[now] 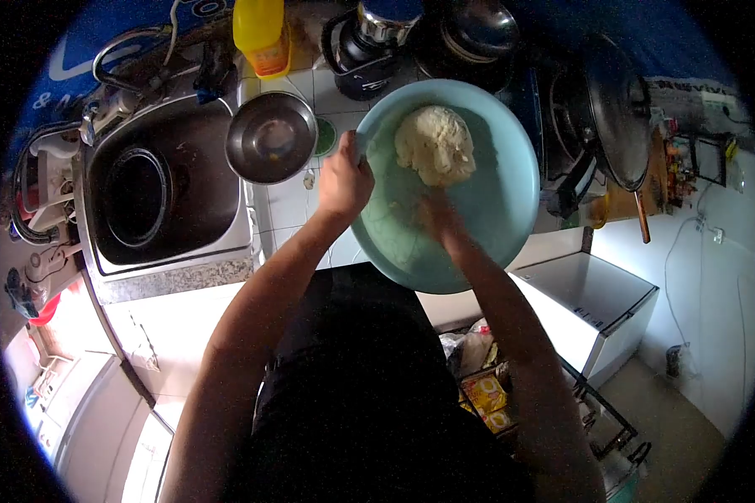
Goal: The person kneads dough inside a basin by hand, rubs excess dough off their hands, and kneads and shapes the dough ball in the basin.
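Head view, sink: I can see it [205,147] at the left end of the tiled counter [278,208], with a round black vessel [166,197] in its left part.
Metal bowl: wide and shallow, this one [247,155] sits just beside the sink's right rim, overlapping it a little from here.
Yellow bottle: it [258,38] stands by the counter's far edge, beyond the metal bowl.
Left hand: closed on the left rim of the pale teal basin [503,226], this hand [344,184] has its thumb along the top.
Black jug: metal-topped, it [365,71] stands toward the far edge, beyond the basin's upper left.
Dough: a pale, lumpy mass [436,147] lies in the far half of the basin.
Right hand: this one [434,211] is down inside the basin, just on the near side of the dough; it's blurred, so I can't tell whether the fingers are open or closed.
Basin: its near rim reaches out past the counter's near edge.
Dark pan: broad, with a brown handle, it [617,121] is tilted up at the right.
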Action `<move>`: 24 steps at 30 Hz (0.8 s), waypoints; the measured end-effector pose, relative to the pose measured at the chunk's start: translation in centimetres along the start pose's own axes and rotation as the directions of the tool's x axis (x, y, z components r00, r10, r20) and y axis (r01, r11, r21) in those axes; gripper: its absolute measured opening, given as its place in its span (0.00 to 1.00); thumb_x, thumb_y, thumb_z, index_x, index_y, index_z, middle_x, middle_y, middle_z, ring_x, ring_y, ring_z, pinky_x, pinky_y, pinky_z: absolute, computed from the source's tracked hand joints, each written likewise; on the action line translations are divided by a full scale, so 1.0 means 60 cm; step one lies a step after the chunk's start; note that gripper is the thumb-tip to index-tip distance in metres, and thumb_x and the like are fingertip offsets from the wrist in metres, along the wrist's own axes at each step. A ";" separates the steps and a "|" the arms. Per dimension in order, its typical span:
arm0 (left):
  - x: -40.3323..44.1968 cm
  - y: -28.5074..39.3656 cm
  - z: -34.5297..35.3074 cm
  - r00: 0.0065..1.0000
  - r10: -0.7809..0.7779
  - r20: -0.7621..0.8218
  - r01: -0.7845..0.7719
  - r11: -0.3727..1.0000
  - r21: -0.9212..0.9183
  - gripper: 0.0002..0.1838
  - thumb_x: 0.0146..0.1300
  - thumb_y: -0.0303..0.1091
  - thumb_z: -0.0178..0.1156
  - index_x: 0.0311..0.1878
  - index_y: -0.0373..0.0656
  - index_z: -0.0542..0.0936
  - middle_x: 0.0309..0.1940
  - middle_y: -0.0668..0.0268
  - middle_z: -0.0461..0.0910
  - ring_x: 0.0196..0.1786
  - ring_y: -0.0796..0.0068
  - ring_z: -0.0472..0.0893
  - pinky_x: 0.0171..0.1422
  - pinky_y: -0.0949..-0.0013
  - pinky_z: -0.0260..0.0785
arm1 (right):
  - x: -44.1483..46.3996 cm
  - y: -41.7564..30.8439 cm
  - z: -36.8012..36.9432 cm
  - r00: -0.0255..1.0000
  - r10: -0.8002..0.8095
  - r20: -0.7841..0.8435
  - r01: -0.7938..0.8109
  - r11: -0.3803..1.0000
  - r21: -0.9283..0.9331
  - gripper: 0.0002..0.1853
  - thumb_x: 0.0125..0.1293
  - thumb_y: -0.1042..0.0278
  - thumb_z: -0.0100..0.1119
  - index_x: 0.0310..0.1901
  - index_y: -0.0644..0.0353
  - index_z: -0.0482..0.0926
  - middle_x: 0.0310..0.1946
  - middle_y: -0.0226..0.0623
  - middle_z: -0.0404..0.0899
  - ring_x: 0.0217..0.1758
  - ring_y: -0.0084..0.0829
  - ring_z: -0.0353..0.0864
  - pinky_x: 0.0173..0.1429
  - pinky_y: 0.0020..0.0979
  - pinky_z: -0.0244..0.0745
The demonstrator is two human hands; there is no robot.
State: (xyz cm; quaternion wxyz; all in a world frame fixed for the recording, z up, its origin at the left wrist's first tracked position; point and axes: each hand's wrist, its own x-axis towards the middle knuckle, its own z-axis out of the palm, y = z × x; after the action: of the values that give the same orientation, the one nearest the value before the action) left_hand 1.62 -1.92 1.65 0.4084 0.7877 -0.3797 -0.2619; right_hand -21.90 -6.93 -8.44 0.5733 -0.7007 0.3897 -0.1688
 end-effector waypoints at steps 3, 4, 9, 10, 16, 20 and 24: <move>-0.003 0.004 -0.006 1.000 -0.028 -0.009 0.028 0.999 0.019 0.19 0.50 0.23 0.51 0.48 0.40 0.67 0.28 0.44 0.76 0.34 0.42 0.76 0.37 0.50 0.69 | 0.015 -0.107 0.016 0.997 -0.072 -0.015 0.037 0.669 -0.742 0.08 0.57 0.72 0.50 0.38 0.60 0.75 0.39 0.45 0.75 0.45 0.43 0.74 0.44 0.38 0.68; -0.002 0.006 -0.005 0.999 -0.049 0.005 0.049 0.998 0.043 0.19 0.49 0.23 0.51 0.48 0.40 0.67 0.28 0.44 0.76 0.34 0.43 0.76 0.37 0.50 0.69 | 0.002 -0.084 0.021 0.997 -0.071 -0.014 0.037 0.669 -0.742 0.08 0.57 0.72 0.50 0.38 0.60 0.75 0.39 0.45 0.75 0.45 0.43 0.74 0.44 0.38 0.68; 0.003 -0.005 0.000 0.999 -0.015 0.030 0.015 1.000 0.008 0.19 0.49 0.22 0.51 0.48 0.41 0.67 0.28 0.44 0.76 0.34 0.43 0.76 0.37 0.50 0.69 | -0.018 0.007 0.017 0.993 0.114 -0.016 -0.108 0.976 0.189 0.07 0.54 0.70 0.55 0.35 0.62 0.75 0.25 0.42 0.75 0.27 0.43 0.75 0.36 0.38 0.69; 0.002 -0.004 0.000 0.999 -0.018 0.029 0.017 1.000 0.016 0.19 0.49 0.22 0.51 0.48 0.41 0.67 0.28 0.44 0.76 0.34 0.43 0.76 0.37 0.50 0.69 | -0.007 0.011 0.015 0.994 0.112 -0.016 -0.107 0.976 0.188 0.07 0.54 0.70 0.55 0.35 0.62 0.75 0.25 0.42 0.75 0.27 0.43 0.75 0.36 0.38 0.69; -0.001 0.003 -0.002 1.000 -0.009 0.015 0.009 1.000 -0.004 0.19 0.49 0.22 0.51 0.48 0.41 0.68 0.28 0.44 0.76 0.34 0.43 0.76 0.37 0.51 0.69 | 0.037 -0.081 0.074 0.997 -0.017 -0.080 -0.039 0.767 -0.640 0.11 0.50 0.69 0.60 0.35 0.63 0.75 0.28 0.44 0.74 0.35 0.42 0.75 0.41 0.37 0.70; 0.001 -0.010 0.005 1.000 -0.018 0.016 0.018 1.000 0.019 0.19 0.50 0.22 0.52 0.48 0.42 0.68 0.28 0.45 0.76 0.34 0.43 0.77 0.37 0.51 0.69 | 0.035 -0.077 0.090 0.975 -0.193 0.107 0.198 0.551 -0.811 0.09 0.50 0.70 0.60 0.33 0.63 0.75 0.28 0.43 0.74 0.37 0.41 0.75 0.41 0.38 0.69; 0.001 -0.001 -0.002 0.998 -0.047 0.034 0.044 0.994 0.096 0.20 0.52 0.26 0.53 0.51 0.45 0.66 0.28 0.46 0.77 0.33 0.43 0.77 0.36 0.50 0.69 | -0.011 0.139 0.048 0.988 0.094 -0.126 -0.131 0.935 -0.330 0.06 0.53 0.70 0.56 0.28 0.64 0.75 0.25 0.39 0.76 0.32 0.32 0.76 0.37 0.35 0.68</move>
State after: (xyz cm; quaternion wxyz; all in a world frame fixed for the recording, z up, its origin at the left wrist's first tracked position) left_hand 1.75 -1.91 1.66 0.3571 0.8098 -0.3811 -0.2671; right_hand -23.28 -4.81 -16.92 0.4315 -0.7550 0.4827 -0.1042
